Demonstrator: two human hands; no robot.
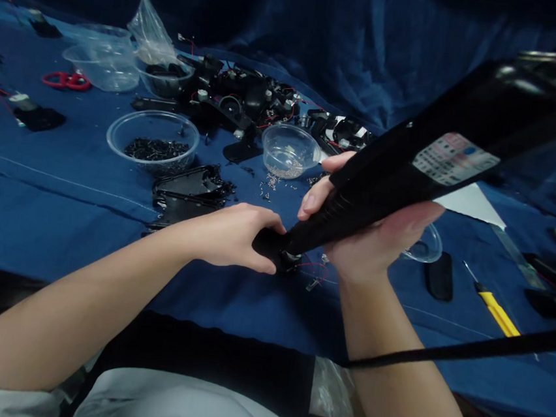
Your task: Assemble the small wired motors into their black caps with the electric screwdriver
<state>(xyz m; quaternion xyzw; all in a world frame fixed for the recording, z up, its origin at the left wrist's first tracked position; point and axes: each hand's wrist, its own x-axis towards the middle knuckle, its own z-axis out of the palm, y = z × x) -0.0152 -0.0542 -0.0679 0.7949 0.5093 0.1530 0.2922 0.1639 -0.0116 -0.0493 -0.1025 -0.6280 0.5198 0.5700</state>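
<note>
A long black plastic appliance (383, 186) with a ribbed grip crosses the view, its wide end rising to the upper right. It carries a white printed label (454, 158). My left hand (229, 235) wraps around its narrow lower end. My right hand (378, 238) holds the body higher up, with the fingers curled under it and the thumb on the ribbed part. A black cord (465, 350) runs from the lower right towards the arm.
Blue cloth (62, 201) covers the table. On it lie a clear bowl of black screws (153, 141), a clear bowl of small silver screws (288, 150), dismantled black parts with red wires (239, 96), red-handled scissors (67, 80) and a yellow-handled screwdriver (496, 313).
</note>
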